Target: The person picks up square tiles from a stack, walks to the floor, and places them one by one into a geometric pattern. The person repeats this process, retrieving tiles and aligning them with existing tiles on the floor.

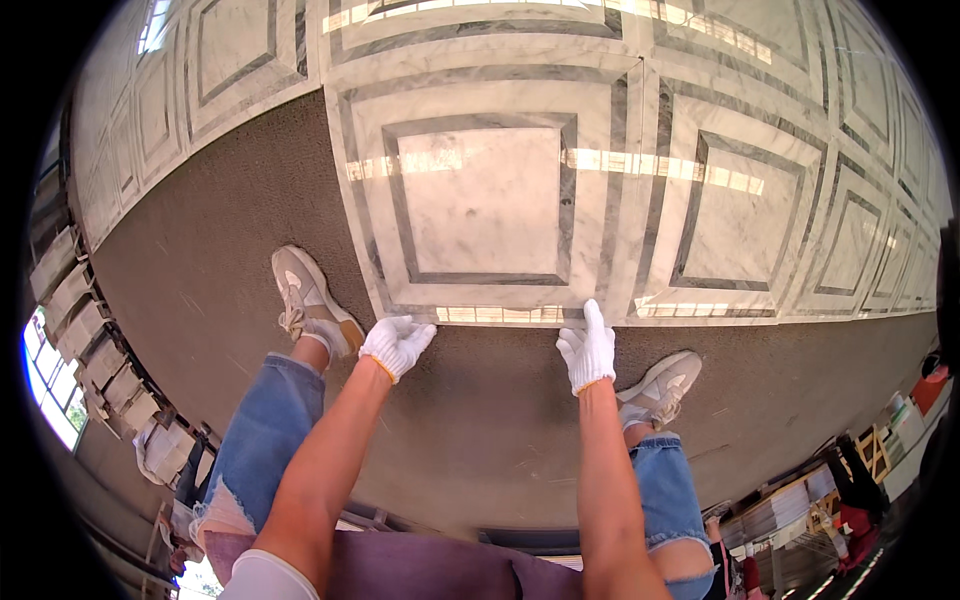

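A: What's the biggest thing?

B: The brown floor [190, 230]. It goes along the near side and up the left.

A: And then?

B: Lots of shiny stone tiles [850, 245] on the far side, white with gray squares. The middle tile [480, 200] is right in front of the person. Brown floor is on its left and near sides. Another tile, the right tile [740, 215], sits just beside it, with a thin line between.

A: What is the person wearing?

B: Blue jeans [270, 410] with torn holes. A purple cloth [430, 565] is between the legs at the near side. The left shoe [298, 278] is just left of the middle tile. The right shoe [668, 385] is on the near side of the right tile.

A: Where are the hands?

B: Both wear white gloves. The left grip [398, 345] is at the tile's near edge, toward its left corner. The right grip [588, 350] is farther right, one finger pointing far over that edge.

A: Are they holding it?

B: I can't tell if either one is gripping. The fingers are bent, but their undersides are hidden.
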Tool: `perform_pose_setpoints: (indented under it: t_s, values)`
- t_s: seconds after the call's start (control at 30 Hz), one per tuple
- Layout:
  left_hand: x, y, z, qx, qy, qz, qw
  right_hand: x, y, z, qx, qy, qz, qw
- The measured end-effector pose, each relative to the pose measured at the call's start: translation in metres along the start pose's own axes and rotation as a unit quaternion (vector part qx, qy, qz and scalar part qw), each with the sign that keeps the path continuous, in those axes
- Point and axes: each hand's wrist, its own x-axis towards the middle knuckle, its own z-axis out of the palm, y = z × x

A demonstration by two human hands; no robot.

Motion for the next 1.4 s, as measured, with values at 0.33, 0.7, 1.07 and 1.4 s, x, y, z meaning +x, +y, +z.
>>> perform_pose_setpoints:
  t_s: [0.33,0.7,1.07,1.4]
  values:
    - [-0.035,0.098,0.068,0.637,0.203,0.387,0.635,-0.022,-0.074,0.021,-0.339,0.083,-0.233,0.908]
    - [-0.042,0.168,0.149,0.520,0.100,0.530,0.662,0.020,-0.256,0.045,-0.565,0.069,-0.463,0.679]
    - [-0.064,0.161,0.156,0.410,0.059,0.393,0.821,0.037,-0.247,0.042,-0.553,0.056,-0.547,0.626]
    - [-0.069,0.161,0.158,0.425,0.041,0.360,0.829,0.036,-0.253,0.043,-0.554,0.040,-0.542,0.631]
